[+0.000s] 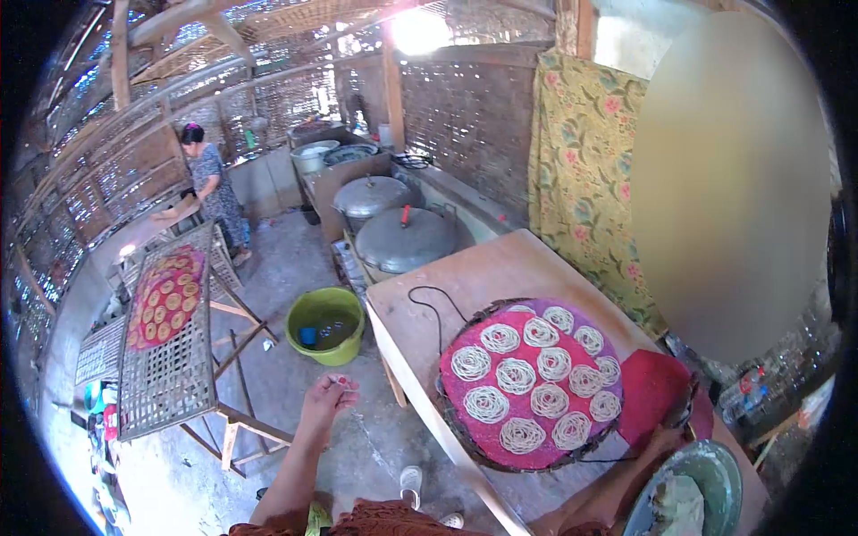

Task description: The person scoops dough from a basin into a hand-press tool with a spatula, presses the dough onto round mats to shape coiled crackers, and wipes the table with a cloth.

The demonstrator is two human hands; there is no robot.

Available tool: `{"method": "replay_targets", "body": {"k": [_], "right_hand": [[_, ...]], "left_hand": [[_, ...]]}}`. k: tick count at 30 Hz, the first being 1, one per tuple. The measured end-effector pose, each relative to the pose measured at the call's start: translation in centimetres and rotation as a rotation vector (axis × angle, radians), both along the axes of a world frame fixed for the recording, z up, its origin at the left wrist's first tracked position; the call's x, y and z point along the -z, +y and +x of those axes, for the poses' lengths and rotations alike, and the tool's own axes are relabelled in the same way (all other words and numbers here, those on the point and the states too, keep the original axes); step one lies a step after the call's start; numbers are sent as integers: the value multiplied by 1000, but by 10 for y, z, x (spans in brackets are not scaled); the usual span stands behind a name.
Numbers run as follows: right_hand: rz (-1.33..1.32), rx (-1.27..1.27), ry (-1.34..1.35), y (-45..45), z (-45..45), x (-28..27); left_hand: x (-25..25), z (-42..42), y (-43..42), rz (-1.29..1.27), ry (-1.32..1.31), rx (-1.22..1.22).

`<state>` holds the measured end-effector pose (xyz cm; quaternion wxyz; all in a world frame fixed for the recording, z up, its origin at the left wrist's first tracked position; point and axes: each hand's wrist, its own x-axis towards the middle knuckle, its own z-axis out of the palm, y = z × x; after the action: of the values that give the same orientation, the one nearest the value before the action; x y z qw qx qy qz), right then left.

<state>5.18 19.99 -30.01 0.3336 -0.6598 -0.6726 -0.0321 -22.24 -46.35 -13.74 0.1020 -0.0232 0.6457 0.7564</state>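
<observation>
My left hand hangs in the air left of the table, fingers loosely bent and apart, with nothing plainly in it. At the table's right side, my right hand reaches to a red cloth and a dark object whose kind I cannot make out; its fingers are mostly hidden. Between my arms lies a round woven tray covered with pink and purple cloth. Several coiled rounds of pale noodle-like strands rest on the cloth. A green basin holding a whitish mass stands by my right forearm.
The wooden table has a thin black cord on it. A green tub with a blue cup sits on the floor. Large lidded pots stand behind. Left, a woven rack holds more rounds; a person stands beyond it.
</observation>
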Motion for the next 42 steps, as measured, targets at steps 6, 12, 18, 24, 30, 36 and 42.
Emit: {"method": "replay_targets", "body": {"k": [6, 12, 18, 24, 30, 36, 42], "right_hand": [[346, -4, -125, -46, -5, -21], [32, -404, 600, -125, 10, 12], [-198, -229, 519, -183, 9, 1], [-68, -21, 554, -229, -57, -37], [72, 213, 398, -184, -34, 35], [-485, 434, 309, -174, -64, -47], [-349, 242, 341, -185, -43, -21]], "left_hand": [[6, -4, 3, 0, 9, -18], [27, -53, 23, -70, 112, 66], [56, -165, 65, -260, 317, 209], [98, -299, 141, -885, 836, 170], [116, -342, 179, -1125, 1001, 253], [139, -369, 179, -1030, 981, 262], [174, -397, 174, -98, 580, 236]]}}
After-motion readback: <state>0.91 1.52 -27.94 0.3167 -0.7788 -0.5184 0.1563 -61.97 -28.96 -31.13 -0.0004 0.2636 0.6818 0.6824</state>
